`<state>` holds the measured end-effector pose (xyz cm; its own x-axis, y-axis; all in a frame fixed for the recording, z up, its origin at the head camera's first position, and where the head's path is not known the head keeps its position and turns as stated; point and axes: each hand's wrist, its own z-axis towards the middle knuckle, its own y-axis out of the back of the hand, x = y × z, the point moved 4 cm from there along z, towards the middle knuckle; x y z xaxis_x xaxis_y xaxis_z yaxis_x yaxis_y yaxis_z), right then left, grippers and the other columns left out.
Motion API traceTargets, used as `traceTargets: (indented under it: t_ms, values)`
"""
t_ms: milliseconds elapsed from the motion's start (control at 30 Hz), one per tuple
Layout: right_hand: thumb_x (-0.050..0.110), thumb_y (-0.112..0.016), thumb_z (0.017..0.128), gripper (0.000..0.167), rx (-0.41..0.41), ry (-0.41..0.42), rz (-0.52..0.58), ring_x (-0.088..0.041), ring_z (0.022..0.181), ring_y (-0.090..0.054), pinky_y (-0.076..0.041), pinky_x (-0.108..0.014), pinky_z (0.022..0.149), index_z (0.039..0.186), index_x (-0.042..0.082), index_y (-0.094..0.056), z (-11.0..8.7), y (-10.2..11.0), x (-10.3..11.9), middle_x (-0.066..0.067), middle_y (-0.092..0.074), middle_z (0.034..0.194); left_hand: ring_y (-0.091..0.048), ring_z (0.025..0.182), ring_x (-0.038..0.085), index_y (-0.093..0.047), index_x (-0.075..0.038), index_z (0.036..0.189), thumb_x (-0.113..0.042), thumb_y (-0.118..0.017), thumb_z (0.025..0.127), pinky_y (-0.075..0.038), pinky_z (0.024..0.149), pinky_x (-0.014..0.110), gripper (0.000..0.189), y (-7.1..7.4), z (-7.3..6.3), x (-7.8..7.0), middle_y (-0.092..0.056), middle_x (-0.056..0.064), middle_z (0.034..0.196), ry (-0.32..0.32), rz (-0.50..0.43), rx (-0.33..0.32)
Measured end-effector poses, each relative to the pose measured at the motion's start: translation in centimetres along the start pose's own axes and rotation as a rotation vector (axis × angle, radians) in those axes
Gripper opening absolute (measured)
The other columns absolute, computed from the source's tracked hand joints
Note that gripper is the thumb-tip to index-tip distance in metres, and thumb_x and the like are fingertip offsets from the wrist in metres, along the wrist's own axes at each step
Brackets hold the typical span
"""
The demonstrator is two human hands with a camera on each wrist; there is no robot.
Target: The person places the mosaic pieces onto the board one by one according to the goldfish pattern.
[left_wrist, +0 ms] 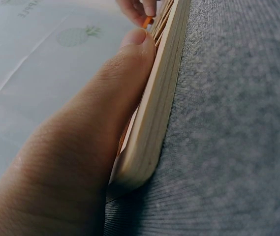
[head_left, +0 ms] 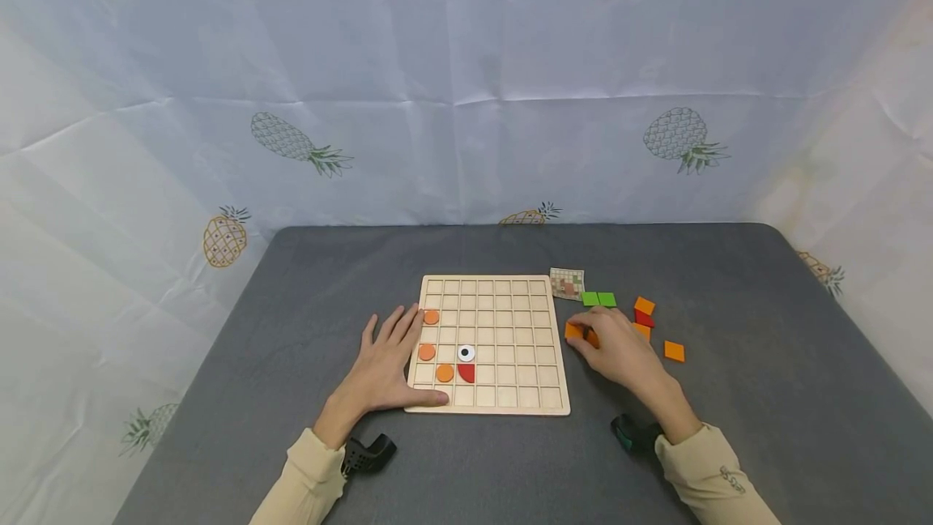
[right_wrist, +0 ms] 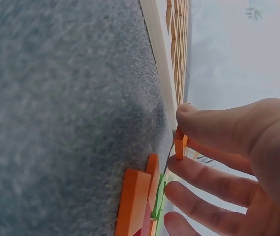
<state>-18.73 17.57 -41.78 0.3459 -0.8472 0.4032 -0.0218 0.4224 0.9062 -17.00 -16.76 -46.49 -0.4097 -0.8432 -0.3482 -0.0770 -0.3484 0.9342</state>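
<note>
A square wooden grid board (head_left: 510,347) lies on the table. My left hand (head_left: 386,363) rests spread over its left edge, thumb along the front edge and fingertips at the left rim. On the board sit several orange discs (head_left: 445,373), a white piece with a black dot (head_left: 466,353) and a red quarter-circle piece (head_left: 466,373). Just right of the board, my right hand (head_left: 615,347) pinches an orange tile (right_wrist: 180,145) between thumb and finger. Another orange piece (head_left: 593,339) shows beneath that hand, partly hidden by it.
Two green square tiles (head_left: 599,299) lie beyond the right hand. A small pattern card (head_left: 567,283) touches the board's back right corner. To the right are a red tile (head_left: 644,318) and several orange tiles (head_left: 674,351). A pineapple-print cloth (head_left: 466,144) hangs behind the table.
</note>
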Motion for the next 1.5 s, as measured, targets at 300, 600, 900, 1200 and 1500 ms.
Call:
traceTargets:
  t_ms: [300,600,900,1200,1500]
  values:
    - [0.012,-0.079,0.089,0.028,0.000,0.004,0.028,-0.021,0.082,-0.063,-0.052,-0.034,0.067,0.114,0.003,-0.077,0.3,0.2,1.0,-0.011,-0.074,0.102,-0.019,0.158,0.042,-0.021,-0.008,0.164,-0.107,-0.037,0.062,-0.008,0.120,0.075,0.144,0.0,-0.1,0.1,-0.021,0.015,0.172,0.003,-0.006,0.008]
    - [0.015,-0.080,0.088,0.031,0.010,0.009,0.047,-0.024,0.086,-0.065,-0.053,-0.036,0.068,0.116,0.002,-0.076,0.8,-0.3,2.4,-0.013,-0.074,0.106,-0.019,0.158,0.043,-0.022,-0.007,0.164,-0.108,-0.036,0.061,-0.009,0.120,0.075,0.145,-0.1,-0.1,0.1,-0.022,0.016,0.171,0.001,-0.005,0.004]
    - [0.015,-0.080,0.089,0.027,0.001,0.059,0.041,-0.029,0.095,-0.068,-0.058,-0.045,0.084,0.113,0.004,-0.076,2.0,-0.5,4.3,-0.009,-0.074,0.101,-0.020,0.157,0.043,-0.022,-0.007,0.164,-0.108,-0.035,0.061,-0.009,0.120,0.075,0.144,-0.1,-0.2,0.0,-0.022,0.016,0.171,0.001,-0.006,0.000]
    - [0.016,-0.078,0.090,0.024,0.021,0.099,0.079,-0.026,0.095,-0.070,-0.058,-0.046,0.089,0.113,0.006,-0.077,3.5,-1.0,6.7,-0.008,-0.074,0.102,-0.020,0.157,0.043,-0.021,-0.007,0.164,-0.107,-0.038,0.063,-0.008,0.120,0.075,0.143,-0.1,-0.1,0.1,-0.022,0.015,0.171,-0.001,-0.001,0.007]
    - [0.018,-0.078,0.091,0.023,0.064,0.092,0.095,-0.024,0.095,-0.069,-0.058,-0.040,0.081,0.112,0.009,-0.078,4.6,-2.0,8.7,-0.005,-0.073,0.102,-0.020,0.157,0.044,-0.022,-0.007,0.164,-0.107,-0.037,0.063,-0.008,0.119,0.075,0.143,-0.3,-0.2,0.2,-0.023,0.016,0.171,-0.003,-0.008,-0.006]
